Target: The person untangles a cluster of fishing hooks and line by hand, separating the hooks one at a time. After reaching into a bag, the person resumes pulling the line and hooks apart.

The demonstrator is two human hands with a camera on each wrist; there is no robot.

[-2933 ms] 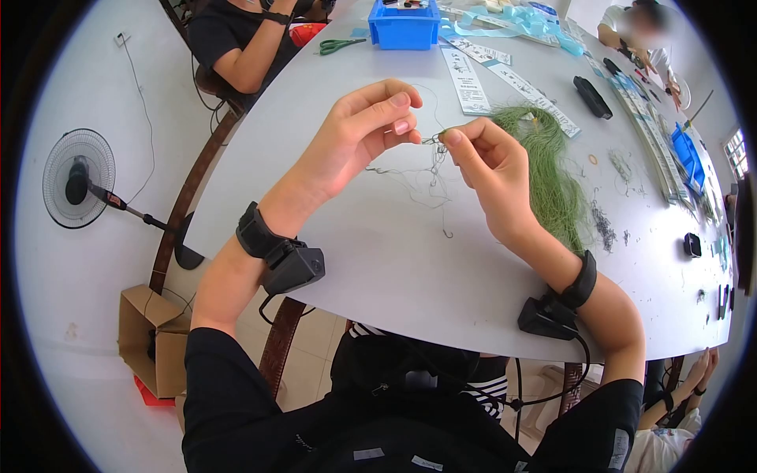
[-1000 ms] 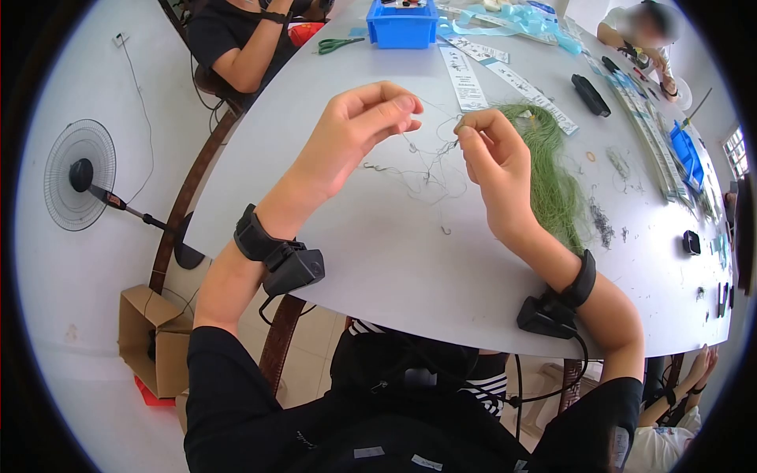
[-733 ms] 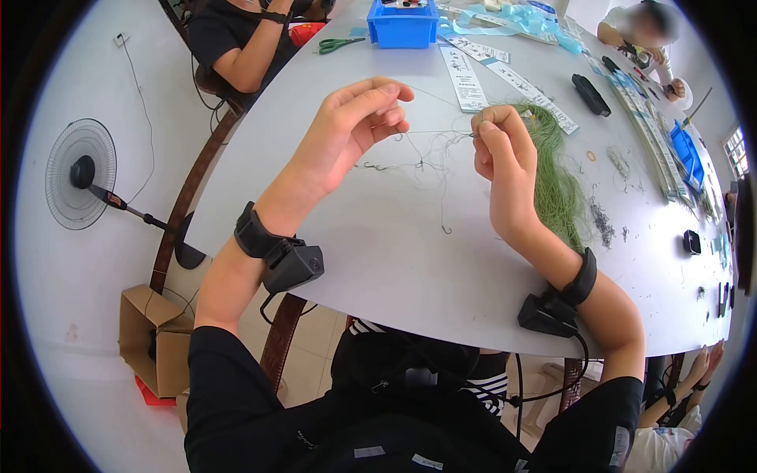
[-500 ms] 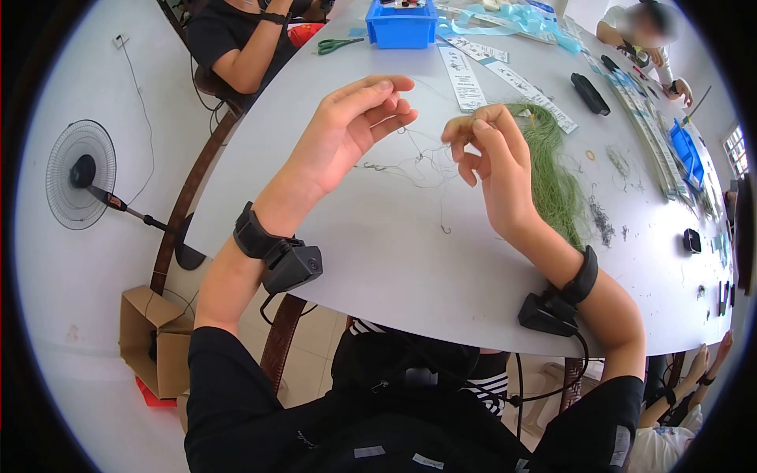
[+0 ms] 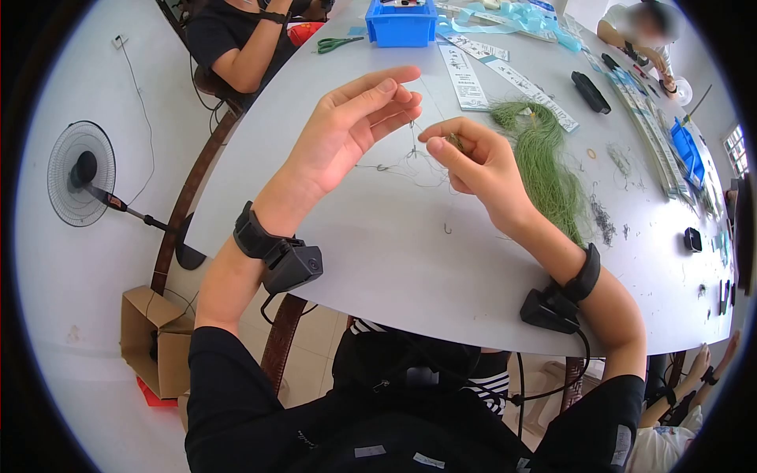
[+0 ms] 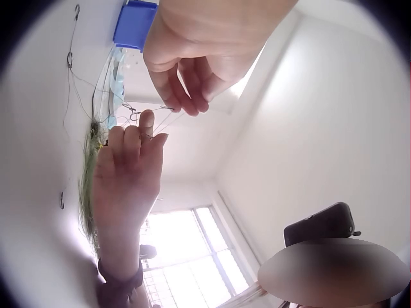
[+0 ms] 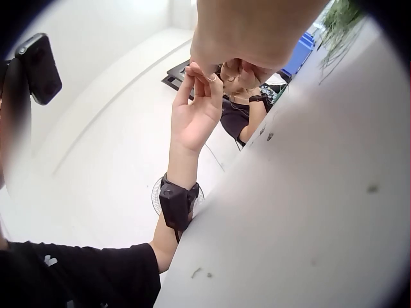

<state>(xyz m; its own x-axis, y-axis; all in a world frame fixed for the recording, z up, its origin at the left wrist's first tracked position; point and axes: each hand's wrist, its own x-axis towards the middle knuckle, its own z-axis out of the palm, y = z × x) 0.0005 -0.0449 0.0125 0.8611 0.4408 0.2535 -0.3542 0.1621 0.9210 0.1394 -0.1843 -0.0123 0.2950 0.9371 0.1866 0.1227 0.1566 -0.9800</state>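
My left hand (image 5: 339, 134) is raised over the table (image 5: 378, 260) and pinches thin fishing line at its fingertips. A small fish hook (image 6: 168, 108) shows right at those fingertips in the left wrist view. My right hand (image 5: 485, 165) has come close, fingers curled around the line, its index finger and thumb tips near the left fingertips. A small brownish-green bit (image 5: 455, 142) shows within its curl. Tangled line with small hooks (image 5: 413, 150) hangs between the hands. Below, a single fish hook (image 5: 447, 229) shows against the table.
A bundle of green line (image 5: 544, 158) lies right of my right hand. Farther back are printed card strips (image 5: 464, 79), a blue bin (image 5: 402, 25), green scissors (image 5: 341, 45) and a black case (image 5: 591, 93). Loose dark hooks (image 5: 602, 223) lie at the right. Other people sit around the table.
My right hand drew the line out to the right, then came back left toward my left hand. My left hand rose slightly, its fingers straighter. The tangle has gathered beneath the fingertips.
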